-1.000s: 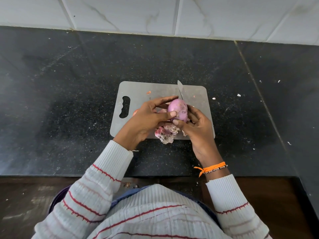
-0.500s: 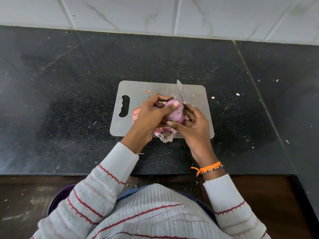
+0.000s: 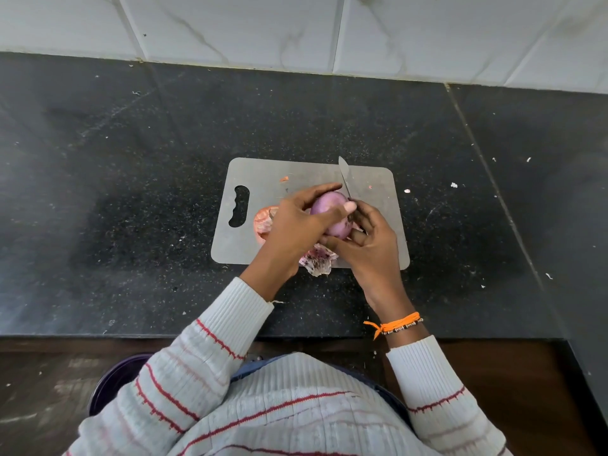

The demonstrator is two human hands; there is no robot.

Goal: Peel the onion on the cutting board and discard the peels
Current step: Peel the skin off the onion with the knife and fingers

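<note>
Your onion (image 3: 330,214) sits at the centre of the frame, lifted between both hands above the middle of the grey cutting board (image 3: 296,174); its visible side is smooth, glossy and pale purple, with a darker smudge on its right edge near your thumb. Your left hand (image 3: 296,225) wraps over it from the left, fingers curled across the top and the thumb pressed onto the right side, so it is closed around the onion. Your right hand (image 3: 370,241) cups it from below and the right, fingers bent in against the lower skin; whether they pinch a strip of peel cannot be told, since the left hand covers that spot. A knife blade (image 3: 344,175) pokes out past the onion toward the upper edge of the board, its handle hidden behind your hands. Loose peels (image 3: 317,260) lie in a crumpled pink and white heap at the lower edge of the board, partly overhanging the black countertop (image 3: 131,192). An orange-pink piece of skin (image 3: 263,222) lies to the left of your left hand, beside the board's handle slot. Small white flecks dot the counter to the right of the board. A dark purple bin (image 3: 112,380) shows at lower left, partly hidden by your striped sleeve (image 3: 197,363).
</note>
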